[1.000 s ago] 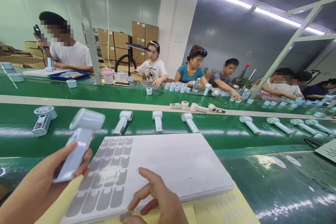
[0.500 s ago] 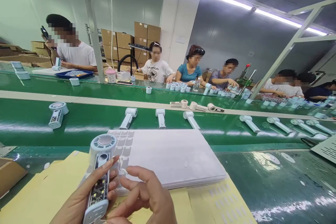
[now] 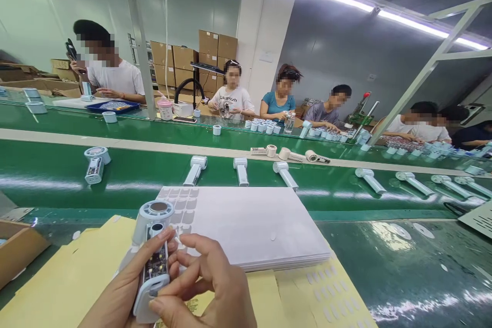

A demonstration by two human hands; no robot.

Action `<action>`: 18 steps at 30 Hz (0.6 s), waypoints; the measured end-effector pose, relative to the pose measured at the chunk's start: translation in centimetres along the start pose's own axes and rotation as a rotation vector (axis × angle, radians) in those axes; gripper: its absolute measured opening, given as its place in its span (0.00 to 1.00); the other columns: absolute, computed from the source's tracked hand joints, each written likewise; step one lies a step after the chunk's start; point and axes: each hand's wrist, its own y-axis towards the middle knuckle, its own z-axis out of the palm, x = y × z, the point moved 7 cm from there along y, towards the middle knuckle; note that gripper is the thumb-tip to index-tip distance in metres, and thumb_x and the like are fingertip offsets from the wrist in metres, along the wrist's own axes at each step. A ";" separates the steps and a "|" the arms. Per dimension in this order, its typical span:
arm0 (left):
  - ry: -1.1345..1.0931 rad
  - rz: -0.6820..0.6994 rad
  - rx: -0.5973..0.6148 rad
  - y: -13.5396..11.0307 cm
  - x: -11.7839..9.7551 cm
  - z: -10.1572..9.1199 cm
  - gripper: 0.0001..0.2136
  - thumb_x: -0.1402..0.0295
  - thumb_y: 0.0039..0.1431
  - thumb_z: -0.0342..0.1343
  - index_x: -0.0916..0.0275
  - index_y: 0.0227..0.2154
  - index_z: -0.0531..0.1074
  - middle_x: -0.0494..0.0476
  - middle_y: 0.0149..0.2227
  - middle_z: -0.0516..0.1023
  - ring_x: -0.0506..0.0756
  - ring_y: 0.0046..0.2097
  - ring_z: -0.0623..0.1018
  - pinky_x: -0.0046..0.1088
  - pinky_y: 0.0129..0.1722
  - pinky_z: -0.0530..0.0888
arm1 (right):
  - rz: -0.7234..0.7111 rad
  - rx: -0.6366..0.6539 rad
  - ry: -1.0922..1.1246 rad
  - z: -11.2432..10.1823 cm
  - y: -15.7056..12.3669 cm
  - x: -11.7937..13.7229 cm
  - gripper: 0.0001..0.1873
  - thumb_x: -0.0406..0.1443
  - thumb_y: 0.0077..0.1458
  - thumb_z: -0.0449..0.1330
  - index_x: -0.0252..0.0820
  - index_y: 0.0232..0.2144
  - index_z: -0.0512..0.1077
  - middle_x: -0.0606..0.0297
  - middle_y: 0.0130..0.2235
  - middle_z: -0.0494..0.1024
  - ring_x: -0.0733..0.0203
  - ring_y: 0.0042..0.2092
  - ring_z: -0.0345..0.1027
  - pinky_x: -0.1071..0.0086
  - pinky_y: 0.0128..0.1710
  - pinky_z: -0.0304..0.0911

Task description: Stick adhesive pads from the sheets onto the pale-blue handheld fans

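Observation:
A light blue handheld fan is gripped in my left hand, fingers wrapped round its handle. Its round head points up and away, and a dark circuit board shows along the open handle. My right hand is at the handle's bottom end, thumb and forefinger pinched against it; whatever thin piece lies between them is mostly hidden. Just beyond both hands lies a stack of white sheets, with grey stickers along its left side. Yellow sheets lie beneath, with small pale stickers at the right.
Across the green conveyor lie several light blue fans and a few white ones. A cardboard box sits at the left edge. Several co-workers sit along the far bench, with fan parts before them. A slotted panel stands at the right.
My right thumb and forefinger have moved up onto the fan's bottom end. The fan has shifted slightly right and down in view, its end tilted more toward me.

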 end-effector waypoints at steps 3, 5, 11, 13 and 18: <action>-0.024 -0.015 0.007 -0.1 0.2 0.2 0.27 0.67 0.19 0.81 0.54 0.28 0.74 0.48 0.27 0.72 0.51 0.26 0.73 0.25 0.30 0.82 | 0.007 0.012 -0.051 0.1 0.1 -0.5 0.35 0.27 0.35 0.70 0.53 0.49 0.77 0.71 0.29 0.83 0.54 0.38 0.79 0.71 0.34 0.76; -0.011 -0.021 -0.006 -0.3 0.3 0.0 0.28 0.67 0.17 0.81 0.54 0.27 0.74 0.48 0.27 0.71 0.51 0.26 0.73 0.23 0.29 0.81 | 0.013 0.025 -0.068 0.1 0.2 -0.8 0.35 0.28 0.35 0.71 0.53 0.50 0.76 0.70 0.29 0.83 0.53 0.38 0.79 0.69 0.34 0.76; 0.013 -0.017 -0.031 -0.7 0.2 -0.1 0.27 0.68 0.16 0.79 0.53 0.27 0.75 0.49 0.27 0.73 0.53 0.27 0.75 0.23 0.24 0.79 | 0.018 0.032 -0.067 0.3 0.2 -0.6 0.35 0.27 0.36 0.70 0.55 0.49 0.76 0.72 0.30 0.83 0.54 0.39 0.79 0.70 0.38 0.75; 0.029 0.005 -0.049 -0.8 0.0 -0.1 0.25 0.70 0.20 0.77 0.53 0.29 0.77 0.50 0.27 0.73 0.54 0.26 0.75 0.24 0.22 0.79 | 0.024 0.016 -0.056 0.2 0.2 -0.3 0.35 0.26 0.35 0.70 0.57 0.48 0.77 0.73 0.29 0.83 0.54 0.40 0.79 0.68 0.43 0.75; 0.000 -0.012 -0.063 -1.0 -0.1 0.6 0.12 0.65 0.41 0.71 0.52 0.31 0.77 0.53 0.30 0.74 0.54 0.26 0.75 0.26 0.24 0.79 | 0.010 -0.002 -0.025 0.1 0.1 0.4 0.35 0.25 0.34 0.69 0.58 0.47 0.78 0.74 0.28 0.82 0.55 0.39 0.79 0.65 0.50 0.72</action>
